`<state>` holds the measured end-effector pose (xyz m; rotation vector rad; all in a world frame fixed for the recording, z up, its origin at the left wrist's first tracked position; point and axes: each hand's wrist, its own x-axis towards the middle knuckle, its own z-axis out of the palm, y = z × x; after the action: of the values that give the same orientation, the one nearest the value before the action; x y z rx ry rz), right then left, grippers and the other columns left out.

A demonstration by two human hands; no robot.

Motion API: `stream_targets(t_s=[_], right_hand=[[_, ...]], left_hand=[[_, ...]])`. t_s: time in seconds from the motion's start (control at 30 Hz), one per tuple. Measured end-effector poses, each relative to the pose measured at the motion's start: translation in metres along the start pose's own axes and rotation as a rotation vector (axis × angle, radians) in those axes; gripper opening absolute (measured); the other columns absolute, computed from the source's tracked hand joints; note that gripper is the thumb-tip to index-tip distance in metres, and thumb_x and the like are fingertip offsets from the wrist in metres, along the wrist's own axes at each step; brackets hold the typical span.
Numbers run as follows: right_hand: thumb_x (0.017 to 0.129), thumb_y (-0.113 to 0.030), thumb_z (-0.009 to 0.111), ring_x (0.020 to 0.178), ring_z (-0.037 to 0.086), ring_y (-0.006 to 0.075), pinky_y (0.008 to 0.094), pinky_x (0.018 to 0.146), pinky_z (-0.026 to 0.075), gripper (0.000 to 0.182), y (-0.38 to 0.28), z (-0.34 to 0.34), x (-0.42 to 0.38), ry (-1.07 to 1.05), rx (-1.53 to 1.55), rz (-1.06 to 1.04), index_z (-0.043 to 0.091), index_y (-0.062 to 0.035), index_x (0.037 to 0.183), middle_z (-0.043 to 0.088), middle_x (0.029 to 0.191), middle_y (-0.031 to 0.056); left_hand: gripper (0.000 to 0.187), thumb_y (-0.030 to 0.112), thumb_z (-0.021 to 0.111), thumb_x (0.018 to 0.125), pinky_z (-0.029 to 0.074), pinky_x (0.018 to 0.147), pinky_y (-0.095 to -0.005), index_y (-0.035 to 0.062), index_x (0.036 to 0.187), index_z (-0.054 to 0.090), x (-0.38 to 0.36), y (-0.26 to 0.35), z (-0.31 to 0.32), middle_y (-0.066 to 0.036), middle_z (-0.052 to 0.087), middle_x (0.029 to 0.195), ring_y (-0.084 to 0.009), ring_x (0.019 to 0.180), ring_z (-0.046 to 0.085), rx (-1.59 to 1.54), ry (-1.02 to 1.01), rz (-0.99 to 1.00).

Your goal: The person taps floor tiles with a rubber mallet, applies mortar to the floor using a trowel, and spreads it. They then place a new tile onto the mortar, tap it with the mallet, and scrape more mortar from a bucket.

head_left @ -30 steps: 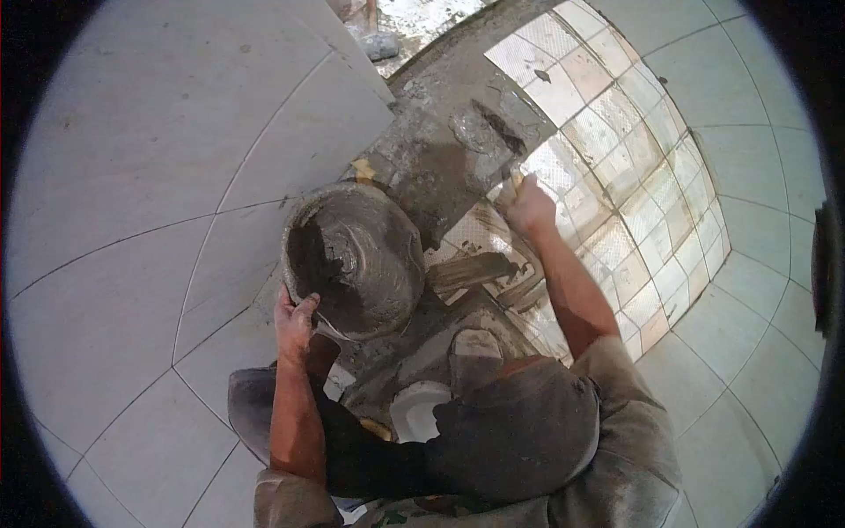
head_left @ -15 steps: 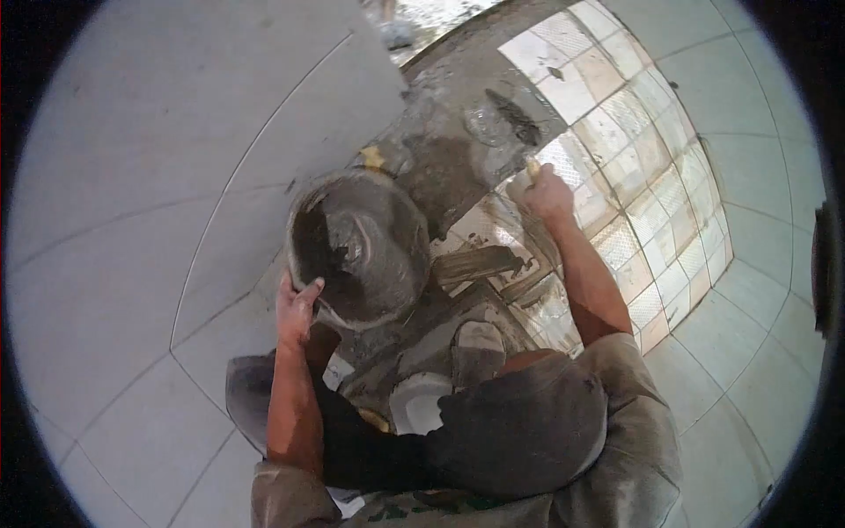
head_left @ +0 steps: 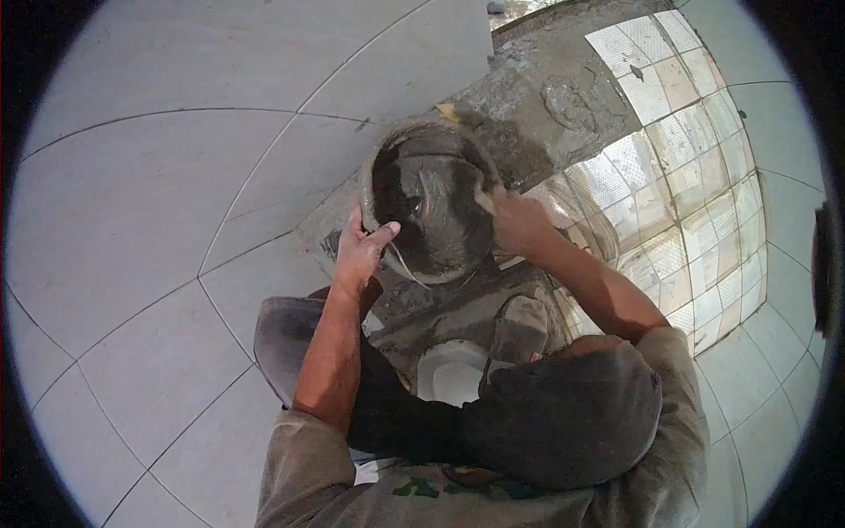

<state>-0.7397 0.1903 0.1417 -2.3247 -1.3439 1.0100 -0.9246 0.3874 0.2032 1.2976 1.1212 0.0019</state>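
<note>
A mortar-coated bucket [head_left: 393, 138] stands tilted before me, its open mouth facing up toward me and wet grey mortar smeared inside. My left hand [head_left: 361, 251] grips its near-left rim, thumb over the edge. At the bucket's right side my right hand [head_left: 524, 224] is closed round the pale handle of a trowel [head_left: 483, 201]. The trowel reaches into the bucket; its blade is hard to make out against the mortar. Right of the bucket, patterned floor tiles [head_left: 656, 172] lie beside a strip of wet mortar [head_left: 572, 104].
Large pale wall tiles [head_left: 185, 202] rise close on the left, and more tiled wall [head_left: 792, 207] is at the right. A white basin-like fixture [head_left: 453, 374] sits between my legs, near my foot [head_left: 519, 330]. A yellow scrap [head_left: 449, 113] lies behind the bucket.
My right hand has brought the trowel from the mortar strip by the floor tiles back to the bucket. My left hand still grips the rim. The camera view has shifted.
</note>
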Motion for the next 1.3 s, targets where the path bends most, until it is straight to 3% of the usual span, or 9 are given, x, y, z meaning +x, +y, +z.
stream_targets(t_s=[0.27,0.47,0.6,0.67,0.87,0.93,1.17,1.23,1.3], right_hand=[[0.083,-0.011,0.056,0.085,0.067,0.0323,0.0422,0.072,0.055,0.025,-0.015,0.067,-0.002,-0.083,-0.063,-0.127,0.053,0.0069,0.100,0.064,0.086,0.0211],[0.085,-0.013,0.056,0.087,0.067,0.0320,0.0425,0.072,0.055,0.025,-0.025,0.013,-0.020,-0.428,-0.209,-0.254,0.053,0.0045,0.103,0.065,0.089,0.0203],[0.085,-0.012,0.054,0.089,0.066,0.0325,0.0415,0.074,0.055,0.023,-0.012,0.024,0.017,0.072,-0.091,-0.118,0.051,0.0019,0.104,0.064,0.092,0.0199],[0.085,-0.012,0.054,0.088,0.066,0.0348,0.0418,0.075,0.054,0.025,-0.012,0.026,0.035,0.237,-0.071,-0.052,0.049,0.0017,0.106,0.064,0.088,0.0201],[0.081,-0.009,0.055,0.086,0.067,0.0342,0.0401,0.072,0.055,0.021,-0.006,0.070,0.008,0.071,-0.171,-0.222,0.055,0.0040,0.098,0.065,0.088,0.0214],[0.081,-0.014,0.062,0.092,0.066,0.0337,0.0406,0.075,0.056,0.031,-0.021,0.053,-0.001,-0.544,-0.045,-0.008,0.062,0.0012,0.108,0.063,0.109,0.0176],[0.075,-0.011,0.062,0.089,0.067,0.0333,0.0431,0.073,0.056,0.030,-0.031,-0.007,-0.011,-0.335,-0.041,-0.140,0.061,0.0035,0.101,0.063,0.102,0.0175],[0.078,-0.007,0.058,0.084,0.067,0.0369,0.0453,0.073,0.054,0.033,-0.021,0.011,0.014,0.140,-0.002,-0.147,0.045,0.0085,0.104,0.065,0.088,0.0248],[0.078,-0.007,0.058,0.085,0.067,0.0367,0.0452,0.073,0.054,0.032,-0.021,0.012,0.032,0.016,-0.035,-0.138,0.046,0.0086,0.104,0.065,0.089,0.0249]], left_hand=[[0.060,0.004,0.068,0.082,0.048,0.084,-0.0303,0.0060,0.136,0.043,0.010,-0.009,0.003,-0.005,0.062,0.114,-0.0156,0.096,0.060,0.021,-0.046,0.113],[0.058,0.004,0.069,0.082,0.048,0.083,-0.0295,0.0051,0.135,0.044,0.011,-0.019,0.003,-0.004,0.063,0.114,-0.0156,0.096,0.061,0.025,-0.025,0.137],[0.058,0.005,0.069,0.083,0.048,0.082,-0.0292,0.0056,0.135,0.045,0.005,-0.004,0.015,-0.005,0.063,0.113,-0.0158,0.094,0.061,0.170,0.058,0.006],[0.058,0.005,0.068,0.082,0.049,0.076,-0.0281,0.0067,0.135,0.045,0.010,-0.022,0.017,-0.004,0.064,0.108,-0.0148,0.089,0.061,0.004,-0.014,0.202],[0.070,-0.003,0.065,0.082,0.042,0.094,-0.0254,-0.0026,0.143,0.031,-0.003,0.005,0.023,-0.009,0.058,0.123,-0.0166,0.106,0.057,0.061,-0.008,-0.010],[0.070,-0.003,0.065,0.082,0.042,0.094,-0.0257,-0.0029,0.143,0.032,-0.004,-0.002,0.020,-0.009,0.058,0.123,-0.0166,0.106,0.057,0.063,-0.027,-0.010],[0.072,-0.002,0.066,0.082,0.040,0.097,-0.0269,-0.0037,0.144,0.030,0.011,-0.016,0.005,-0.009,0.057,0.125,-0.0168,0.108,0.055,0.296,0.059,0.018],[0.073,-0.002,0.066,0.082,0.040,0.097,-0.0267,-0.0040,0.145,0.029,-0.001,0.004,0.021,-0.010,0.056,0.126,-0.0169,0.109,0.055,0.207,0.006,-0.003],[0.074,-0.001,0.067,0.082,0.039,0.097,-0.0266,-0.0043,0.145,0.028,-0.003,0.007,0.026,-0.010,0.056,0.127,-0.0169,0.109,0.055,0.125,-0.043,-0.026]])
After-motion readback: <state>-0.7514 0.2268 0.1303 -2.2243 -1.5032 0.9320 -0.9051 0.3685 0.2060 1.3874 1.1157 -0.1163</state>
